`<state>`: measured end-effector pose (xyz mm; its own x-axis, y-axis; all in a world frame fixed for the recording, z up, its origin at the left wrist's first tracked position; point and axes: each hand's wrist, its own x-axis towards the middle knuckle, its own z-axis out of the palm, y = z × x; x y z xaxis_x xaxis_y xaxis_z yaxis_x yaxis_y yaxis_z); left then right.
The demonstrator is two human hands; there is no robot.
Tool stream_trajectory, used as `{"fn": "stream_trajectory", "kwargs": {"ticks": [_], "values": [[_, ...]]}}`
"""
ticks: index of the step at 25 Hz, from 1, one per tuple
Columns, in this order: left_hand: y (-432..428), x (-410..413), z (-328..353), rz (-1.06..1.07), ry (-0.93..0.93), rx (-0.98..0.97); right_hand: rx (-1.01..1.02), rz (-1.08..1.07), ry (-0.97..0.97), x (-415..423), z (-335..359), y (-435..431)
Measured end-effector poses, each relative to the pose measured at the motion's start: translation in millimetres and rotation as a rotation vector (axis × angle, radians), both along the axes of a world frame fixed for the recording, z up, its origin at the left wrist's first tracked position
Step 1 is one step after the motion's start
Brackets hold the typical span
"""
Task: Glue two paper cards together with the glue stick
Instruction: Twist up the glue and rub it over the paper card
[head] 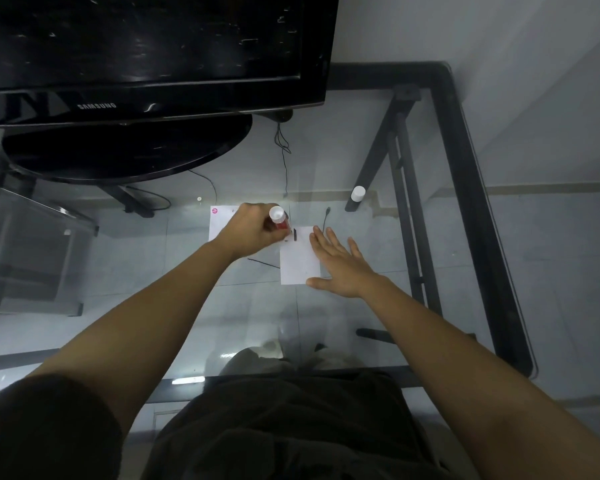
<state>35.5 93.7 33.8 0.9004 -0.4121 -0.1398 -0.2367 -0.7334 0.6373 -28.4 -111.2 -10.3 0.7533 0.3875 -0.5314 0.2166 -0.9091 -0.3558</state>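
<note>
My left hand (253, 230) gripped the glue stick (280, 219) at the card (297, 261); my right hand (340, 265), open flat, pinned it. Next needed even strokes.

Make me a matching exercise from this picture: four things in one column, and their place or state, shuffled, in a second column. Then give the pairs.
Things
1. glue stick
2. white cap
3. near card
4. far card

Places or states
A. standing alone on the glass table, far right of both hands
B. pinned flat under the right hand
C. gripped in the left hand
D. partly hidden behind the left hand, pink mark at its corner

Pairs: 1-C, 2-A, 3-B, 4-D
</note>
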Motion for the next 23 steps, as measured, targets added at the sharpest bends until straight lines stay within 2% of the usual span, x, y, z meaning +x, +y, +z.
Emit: {"fn": "stream_trajectory", "kwargs": {"ticks": [3,6,10,18,23], "values": [[-2.7,-7.3,5.0,0.029,0.0,-0.058,0.031,-0.028,-0.009,-0.3,-3.4,-2.6],[2.7,-35.6,5.0,-0.084,0.097,-0.073,0.06,-0.04,-0.019,-2.3,-4.8,-3.2],[3.6,-45.8,2.7,-0.208,0.102,-0.016,0.058,-0.045,-0.021,-2.1,-3.3,-2.4],[-7.1,-9.1,0.3,0.066,0.042,-0.034,0.079,-0.081,-0.026,-3.9,2.5,-1.3],[0.9,-35.0,2.1,0.081,0.074,-0.109,0.11,-0.169,-0.006,-5.2,3.3,-0.5]]}}
